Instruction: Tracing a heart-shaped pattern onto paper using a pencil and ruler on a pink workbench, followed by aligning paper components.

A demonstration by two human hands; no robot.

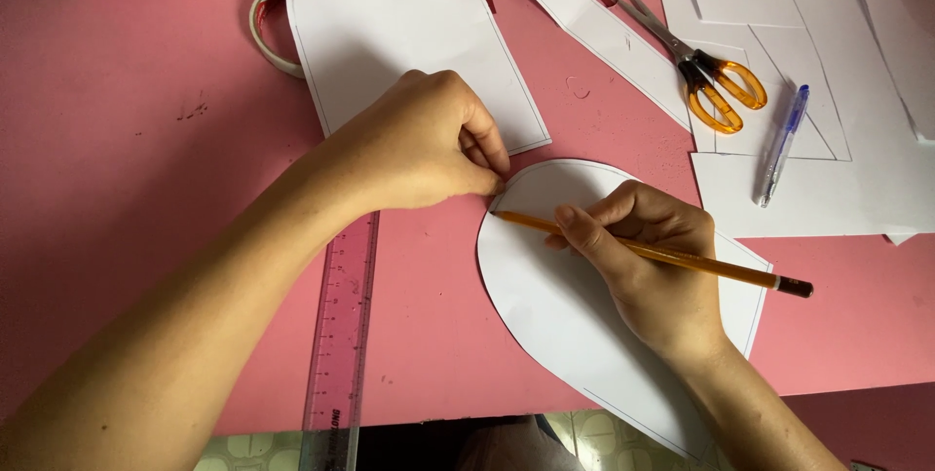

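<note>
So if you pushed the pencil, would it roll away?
Probably not now: the right hand grips the pencil, tip on the paper cutout. Let go, it might roll a little on the flat pink table, since it is long, thin and straight. It looks stiff and light.

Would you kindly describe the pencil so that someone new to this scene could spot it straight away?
On the pink table, find the rounded white paper cutout nearest the person. The pencil lies slanted across it in the right hand, its tip at the cutout's edge by the left hand. Unlike the blue pen, it is orange with a dark end.
</note>
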